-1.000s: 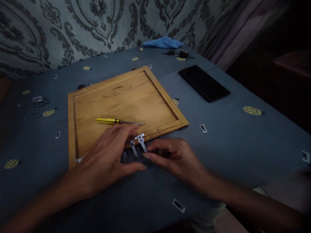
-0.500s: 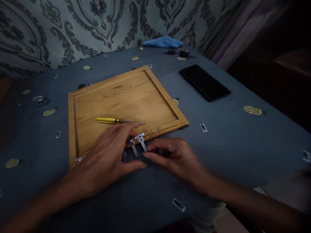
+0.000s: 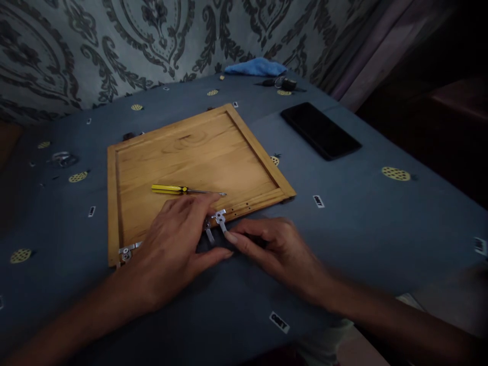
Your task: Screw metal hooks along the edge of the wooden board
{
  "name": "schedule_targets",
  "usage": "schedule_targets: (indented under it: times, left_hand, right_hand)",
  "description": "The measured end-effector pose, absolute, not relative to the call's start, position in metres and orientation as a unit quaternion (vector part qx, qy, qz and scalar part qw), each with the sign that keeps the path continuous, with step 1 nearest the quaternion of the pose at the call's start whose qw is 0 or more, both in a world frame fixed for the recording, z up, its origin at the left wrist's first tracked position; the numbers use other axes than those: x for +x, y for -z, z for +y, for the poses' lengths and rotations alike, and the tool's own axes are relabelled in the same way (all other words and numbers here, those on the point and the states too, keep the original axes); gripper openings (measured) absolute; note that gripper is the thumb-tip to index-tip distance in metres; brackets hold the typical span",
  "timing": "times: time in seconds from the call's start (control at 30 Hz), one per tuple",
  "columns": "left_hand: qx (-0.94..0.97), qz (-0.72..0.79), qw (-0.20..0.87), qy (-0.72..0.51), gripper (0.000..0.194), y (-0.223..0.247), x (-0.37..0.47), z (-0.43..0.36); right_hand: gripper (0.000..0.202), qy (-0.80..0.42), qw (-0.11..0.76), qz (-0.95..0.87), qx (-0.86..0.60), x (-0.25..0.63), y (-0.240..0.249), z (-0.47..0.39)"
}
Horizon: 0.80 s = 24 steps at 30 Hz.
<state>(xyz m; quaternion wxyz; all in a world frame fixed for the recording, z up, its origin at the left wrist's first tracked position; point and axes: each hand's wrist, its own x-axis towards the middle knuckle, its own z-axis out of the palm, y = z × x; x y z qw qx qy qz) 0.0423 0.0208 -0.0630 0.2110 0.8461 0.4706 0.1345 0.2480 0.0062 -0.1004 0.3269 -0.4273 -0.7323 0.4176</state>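
Note:
Lying on the table is a framed wooden panel [image 3: 183, 152]. Along its near edge sit T-shaped silver metal brackets; the rightmost metal bracket [image 3: 220, 217] sticks out over the edge, and a second one [image 3: 209, 235] shows partly beside it. My right hand [image 3: 282, 254] pinches the lower end of the rightmost bracket between thumb and fingers. My left hand [image 3: 175, 244] spreads across the panel's near edge, thumb apart from the fingers, hiding the bracket row beneath. Just beyond its fingertips lies a yellow-handled screwdriver [image 3: 170, 189]. Another bracket [image 3: 125, 253] shows at the near left corner.
A black phone [image 3: 321, 130] lies right of the panel on the patterned tablecloth [image 3: 343, 218]. Toward the back are a blue cloth [image 3: 255, 66] and a dark tool [image 3: 284, 83]. A small shiny item [image 3: 64, 159] lies on the left. Patterned fabric rises behind the table.
My left hand has shifted slightly right, covering more of the second bracket and uncovering the corner one. My right hand stays at the rightmost bracket, its fingertips now against the end.

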Motion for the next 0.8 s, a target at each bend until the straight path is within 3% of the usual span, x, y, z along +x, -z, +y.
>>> schedule_targets:
  times: [0.8]
  left_hand:
    - [0.845,0.495,0.149,-0.138,0.058,0.0635,0.0513,0.0193]
  right_hand:
    - [0.023,-0.397,0.342,-0.750,-0.404,0.2498,0.0992,0.0035]
